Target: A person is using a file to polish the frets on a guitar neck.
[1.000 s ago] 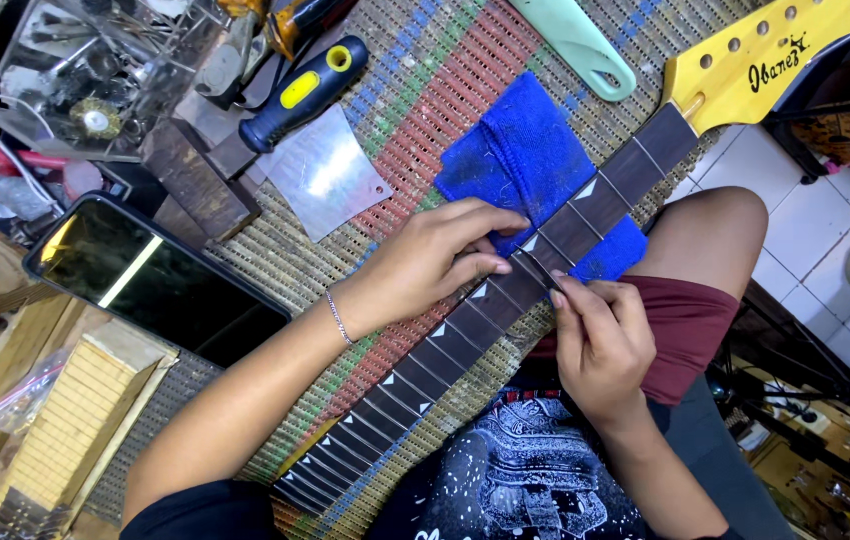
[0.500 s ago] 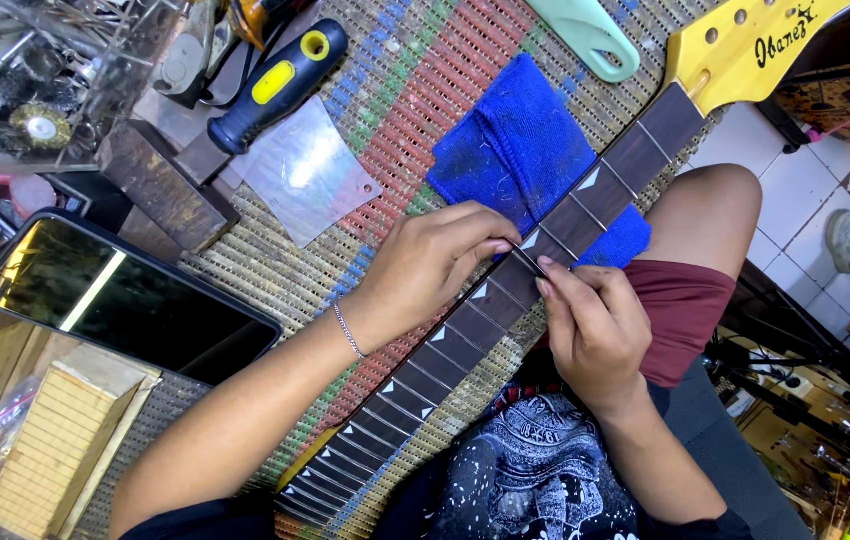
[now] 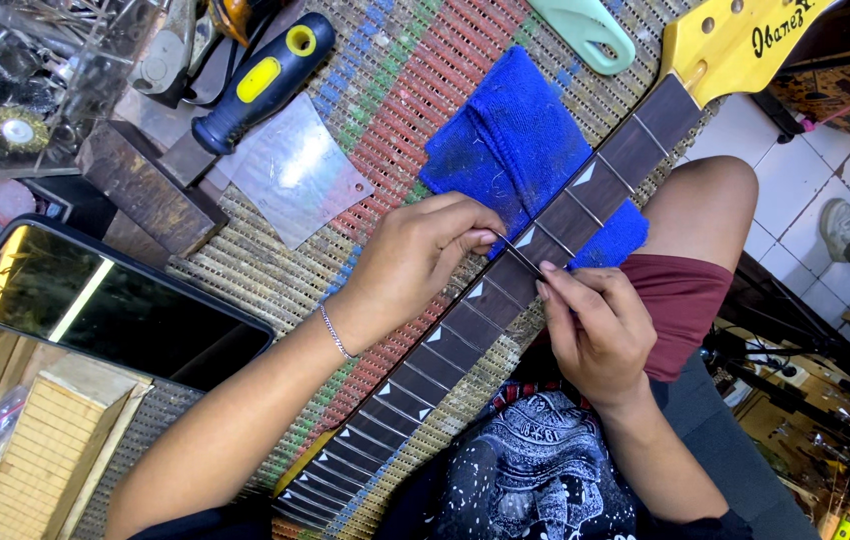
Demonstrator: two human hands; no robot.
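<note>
Spanning the fretboard [image 3: 505,290], a fret wire [image 3: 523,257] (thin) sits between left hand [image 3: 415,265] and right hand [image 3: 595,325].

We can't really see the fret wire [image 3: 520,255] pinched between our left hand [image 3: 415,262] and right hand [image 3: 595,325], it's too thin. Past the grip, the guitar neck [image 3: 505,290] gets cut off by the edges, and it covers part of the blue cloth [image 3: 505,140].

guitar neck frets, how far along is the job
Done, by the look: metal frets already sit in the slots of the dark guitar neck with white triangle inlays toward the body end. In hand: the left hand and right hand hold a thin fret wire across one slot. Left: I cannot tell whether every fret toward the yellow headstock is seated.
</note>
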